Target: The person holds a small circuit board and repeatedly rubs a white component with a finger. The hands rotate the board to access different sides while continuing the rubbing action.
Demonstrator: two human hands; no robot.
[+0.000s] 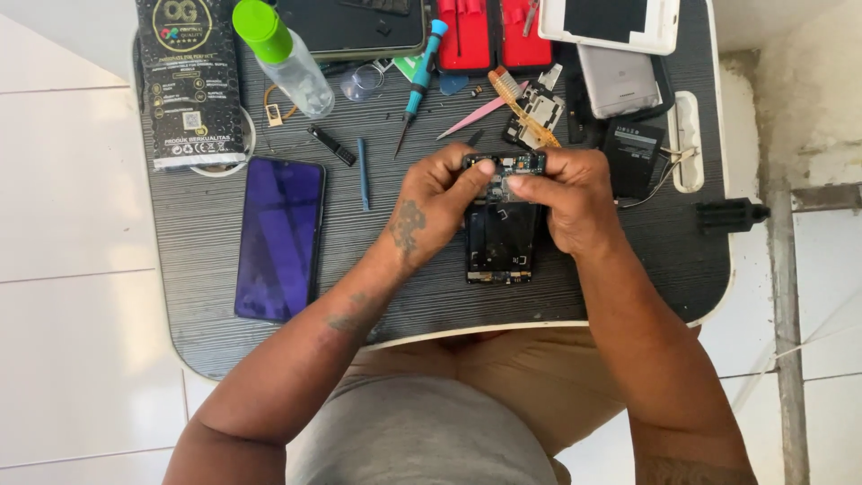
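An opened black phone (pixel 499 242) lies on the small dark striped table (pixel 628 269), its inner frame and circuit parts bare. My left hand (pixel 438 202) grips its upper left edge, thumb and fingers pinched at the top. My right hand (pixel 575 198) holds the upper right edge, fingertips pressing on the board near the top middle. Both hands cover most of the phone's upper half.
A dark phone screen (pixel 280 238) lies at left, below a black printed package (pixel 189 81). Behind the hands lie a green-capped bottle (pixel 285 56), blue screwdriver (pixel 418 85), pink tweezers (pixel 480 112), toothbrush (pixel 521 108), red tool case (pixel 492 34), silver phone back (pixel 618 79), black battery (pixel 633 154).
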